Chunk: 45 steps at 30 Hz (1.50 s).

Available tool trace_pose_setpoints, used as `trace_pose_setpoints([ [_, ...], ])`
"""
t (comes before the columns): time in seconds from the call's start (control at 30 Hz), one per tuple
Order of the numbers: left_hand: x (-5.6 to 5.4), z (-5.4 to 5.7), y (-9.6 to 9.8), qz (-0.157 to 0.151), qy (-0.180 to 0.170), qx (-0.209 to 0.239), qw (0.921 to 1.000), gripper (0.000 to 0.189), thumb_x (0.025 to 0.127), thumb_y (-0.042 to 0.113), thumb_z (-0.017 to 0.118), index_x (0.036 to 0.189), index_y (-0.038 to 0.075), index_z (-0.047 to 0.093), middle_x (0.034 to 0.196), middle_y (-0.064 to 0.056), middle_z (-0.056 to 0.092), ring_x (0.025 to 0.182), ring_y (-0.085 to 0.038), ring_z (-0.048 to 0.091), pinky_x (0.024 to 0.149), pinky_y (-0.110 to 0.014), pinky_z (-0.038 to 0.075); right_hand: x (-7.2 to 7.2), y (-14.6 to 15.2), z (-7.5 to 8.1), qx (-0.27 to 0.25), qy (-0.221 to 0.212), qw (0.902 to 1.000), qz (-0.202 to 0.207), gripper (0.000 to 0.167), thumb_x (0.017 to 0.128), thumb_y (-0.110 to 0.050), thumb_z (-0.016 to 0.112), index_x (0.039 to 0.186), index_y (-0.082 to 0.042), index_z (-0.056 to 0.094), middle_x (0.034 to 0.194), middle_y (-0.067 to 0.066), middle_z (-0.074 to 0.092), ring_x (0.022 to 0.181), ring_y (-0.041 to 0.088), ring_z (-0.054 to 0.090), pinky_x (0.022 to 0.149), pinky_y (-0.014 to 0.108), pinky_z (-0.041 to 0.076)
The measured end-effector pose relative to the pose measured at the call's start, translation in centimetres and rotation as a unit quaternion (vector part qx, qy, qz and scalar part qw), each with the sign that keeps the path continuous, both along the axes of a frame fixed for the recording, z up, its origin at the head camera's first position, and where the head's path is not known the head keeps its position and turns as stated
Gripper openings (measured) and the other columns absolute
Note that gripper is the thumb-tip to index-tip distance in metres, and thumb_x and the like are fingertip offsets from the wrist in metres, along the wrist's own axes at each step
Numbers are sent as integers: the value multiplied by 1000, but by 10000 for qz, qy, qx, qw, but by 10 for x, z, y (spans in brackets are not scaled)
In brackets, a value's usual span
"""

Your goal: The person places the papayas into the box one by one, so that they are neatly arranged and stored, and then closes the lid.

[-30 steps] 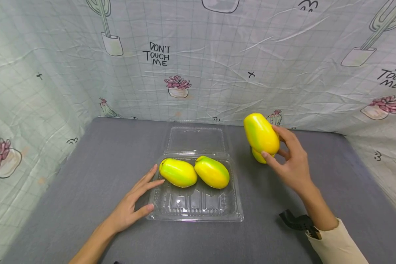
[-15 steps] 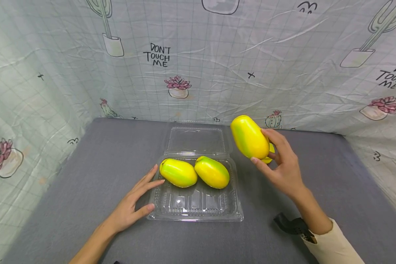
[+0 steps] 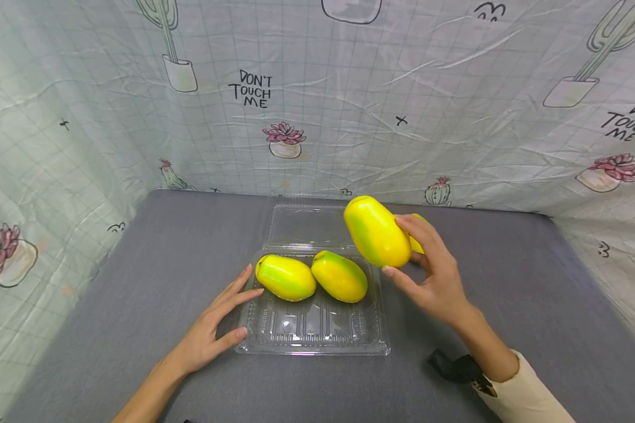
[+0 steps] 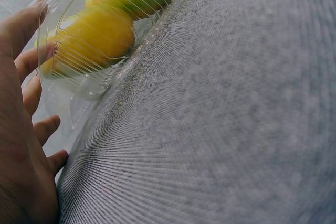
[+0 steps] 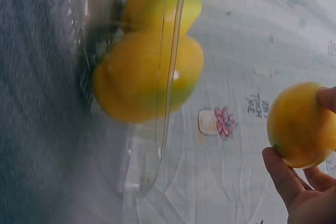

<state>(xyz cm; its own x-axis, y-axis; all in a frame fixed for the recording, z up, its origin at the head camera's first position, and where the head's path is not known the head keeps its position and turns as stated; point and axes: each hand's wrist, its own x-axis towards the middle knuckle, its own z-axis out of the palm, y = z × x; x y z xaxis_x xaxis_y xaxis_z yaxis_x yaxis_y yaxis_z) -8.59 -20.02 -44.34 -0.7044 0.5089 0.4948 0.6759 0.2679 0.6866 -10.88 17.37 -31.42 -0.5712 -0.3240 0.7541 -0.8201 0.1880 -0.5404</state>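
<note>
My right hand grips a yellow-green oval fruit, like a mango or papaya, between thumb and fingers. The fruit is raised above the back right part of an open clear plastic clamshell box. Two similar fruits, a left one and a right one, lie side by side in the box's rear half. My left hand rests at the box's left side, fingers extended, with fingertips on its rim. In the right wrist view, the held fruit is apart from the box wall.
Another yellow fruit is on the table behind my right hand, mostly hidden. The box's clear lid lies folded back toward the rear. A grey cloth covers the table. A printed curtain hangs along the back and sides.
My right hand has carried the fruit left and slightly down, from beside the box to above its back right part. The left hand and both fruits in the box have stayed put.
</note>
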Motion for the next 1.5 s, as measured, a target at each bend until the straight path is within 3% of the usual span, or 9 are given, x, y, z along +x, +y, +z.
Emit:
trace_pose_setpoints([
  [0.3,0,1,0,-23,31,9,10000,54,90,23,61,140,5,47,155,-23,19,141,-39,18,113,-29,12,4,-21,-5,43,304,9988,392,61,91,-24,66,122,23,42,120,42,41,118,22,49,82,25,52],
  [0.57,1,2,1,0,24,-14,10000,54,90,23,61,140,5,47,155,-22,19,141,-40,18,113,-29,12,7,-35,-13,85,234,9974,670,57,92,-23,64,123,20,43,122,38,42,119,24,48,80,27,53],
  [0.77,0,2,1,-16,-3,-2,10000,54,90,23,61,140,5,47,155,-22,19,141,-40,18,113,-29,12,2,-41,-32,216,478,9957,759,57,91,-25,65,128,14,45,127,33,43,118,30,50,82,30,53],
  [1.0,1,1,0,-13,-42,-5,10000,54,91,24,60,140,6,47,155,-22,19,141,-40,17,113,-28,12,0,-51,-50,482,460,9926,1018,58,91,-26,65,134,6,44,131,31,41,119,36,48,81,36,54],
  [1.27,0,1,1,-45,-17,25,10000,54,91,24,60,140,5,46,155,-22,19,141,-40,18,113,-28,12,4,-63,-53,821,606,9889,1081,58,92,-28,65,136,4,44,132,28,43,123,39,43,102,41,39],
  [1.5,0,1,0,-24,92,-4,10000,59,89,22,62,142,4,43,154,-24,20,141,-39,19,114,-29,12,8,-67,-57,1454,428,9822,1108,58,93,-31,62,141,-3,41,139,20,40,127,34,41,103,42,38],
])
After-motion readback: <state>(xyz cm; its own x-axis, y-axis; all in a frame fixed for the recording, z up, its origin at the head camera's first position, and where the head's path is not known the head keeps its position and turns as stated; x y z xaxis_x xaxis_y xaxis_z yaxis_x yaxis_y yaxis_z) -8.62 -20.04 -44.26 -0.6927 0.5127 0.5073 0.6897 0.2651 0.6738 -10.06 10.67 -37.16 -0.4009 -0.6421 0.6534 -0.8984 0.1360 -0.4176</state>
